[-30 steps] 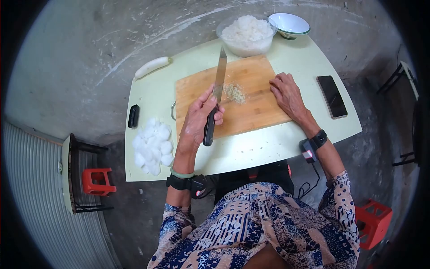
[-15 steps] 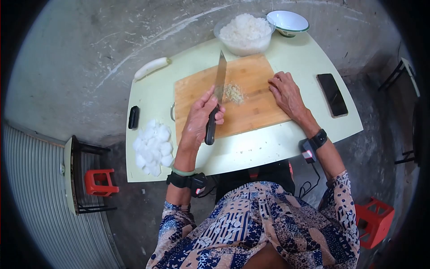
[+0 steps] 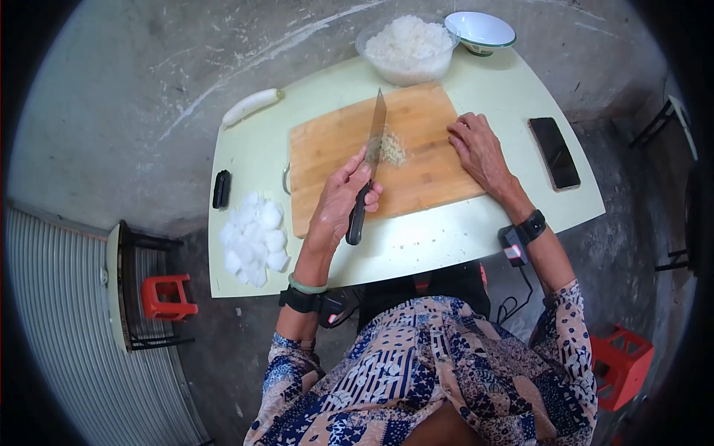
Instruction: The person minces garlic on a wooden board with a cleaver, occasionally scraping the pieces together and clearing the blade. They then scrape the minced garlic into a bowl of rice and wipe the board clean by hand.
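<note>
My left hand (image 3: pixel 344 197) is closed round the black handle of a kitchen knife (image 3: pixel 377 126), whose blade points away from me over the wooden cutting board (image 3: pixel 327 141). Right beside the blade lies a small pile of finely chopped pale pieces (image 3: pixel 393 150); the blade covers its left edge. My right hand (image 3: pixel 480 152) rests on the board's right edge, fingers loosely bent and apart, with nothing seen in them. Left of the board, white round slices (image 3: pixel 253 238) are heaped on the table.
Behind the board stand a clear bowl of white shreds (image 3: pixel 409 70) and a green-rimmed white bowl (image 3: pixel 482 31). A white radish (image 3: pixel 251 108) lies at the table's (image 3: pixel 416 249) back left, a black object (image 3: pixel 222 189) at its left edge, a phone (image 3: pixel 554 154) at right.
My left hand has shifted slightly right with the knife, bringing the blade over the left side of the chopped pile. My right hand stays at the board's edge. The view has shifted slightly.
</note>
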